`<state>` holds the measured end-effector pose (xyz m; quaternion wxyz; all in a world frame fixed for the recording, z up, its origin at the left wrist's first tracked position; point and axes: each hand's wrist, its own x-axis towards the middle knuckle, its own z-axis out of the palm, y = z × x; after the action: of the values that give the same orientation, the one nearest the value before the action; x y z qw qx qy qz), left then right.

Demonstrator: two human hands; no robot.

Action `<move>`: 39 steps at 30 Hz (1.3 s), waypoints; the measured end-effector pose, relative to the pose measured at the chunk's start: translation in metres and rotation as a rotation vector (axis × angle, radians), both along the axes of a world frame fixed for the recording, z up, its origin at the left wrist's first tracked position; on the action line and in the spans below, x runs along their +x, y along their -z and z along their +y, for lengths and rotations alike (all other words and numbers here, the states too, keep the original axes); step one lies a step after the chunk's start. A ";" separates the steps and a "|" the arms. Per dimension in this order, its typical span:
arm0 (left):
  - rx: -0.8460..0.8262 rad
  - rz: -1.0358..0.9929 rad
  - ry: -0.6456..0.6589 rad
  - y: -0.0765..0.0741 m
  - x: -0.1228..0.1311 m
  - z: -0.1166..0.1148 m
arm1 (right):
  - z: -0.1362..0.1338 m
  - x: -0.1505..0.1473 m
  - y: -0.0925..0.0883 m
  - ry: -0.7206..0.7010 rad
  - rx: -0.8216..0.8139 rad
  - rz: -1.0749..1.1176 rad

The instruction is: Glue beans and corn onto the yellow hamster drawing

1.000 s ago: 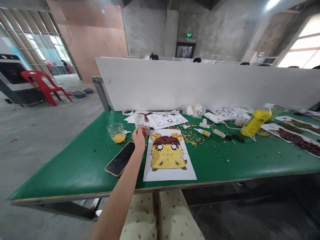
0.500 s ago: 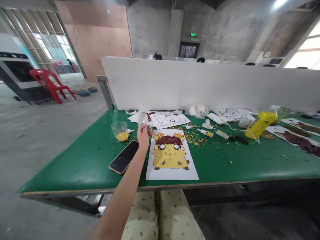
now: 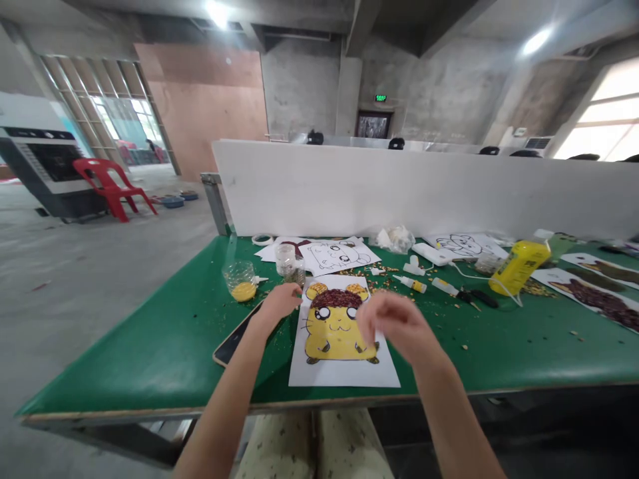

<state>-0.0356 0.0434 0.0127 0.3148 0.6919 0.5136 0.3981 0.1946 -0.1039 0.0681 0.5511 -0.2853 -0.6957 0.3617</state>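
Note:
A hamster picture [image 3: 332, 332] on white paper lies before me, its body yellow and its head top covered with dark red pieces. My left hand [image 3: 280, 303] is at the paper's left edge, fingers slightly apart and nothing seen in them. Above the picture's right side hovers my right hand [image 3: 397, 322], fingers bent down and blurred, so their grip is unclear. A dark phone [image 3: 234, 342] lies partly under my left forearm. Just beyond the left hand stand clear plastic jars [image 3: 286, 256]. To their left, a clear cup [image 3: 239, 279] holds yellow grains.
Line drawings [image 3: 337, 255] lie at the back by a white partition [image 3: 389, 193]. Seeds [image 3: 387, 283], a small glue bottle [image 3: 413, 284], a white glue gun [image 3: 430, 254] and a yellow bottle [image 3: 519, 266] are to the right. A red chair [image 3: 112, 189] stands far left.
My right hand has come into view over the picture. My left hand has moved down from the clear jars to the paper's edge. The view has tilted upward.

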 end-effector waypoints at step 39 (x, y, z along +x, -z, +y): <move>0.186 0.567 -0.037 0.027 -0.027 -0.002 | 0.129 0.070 0.092 0.815 0.044 -0.365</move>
<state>-0.0621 0.0419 -0.0140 0.0867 0.7920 0.5547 0.2400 0.2642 0.0250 -0.0240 0.5226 -0.5838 -0.6199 0.0438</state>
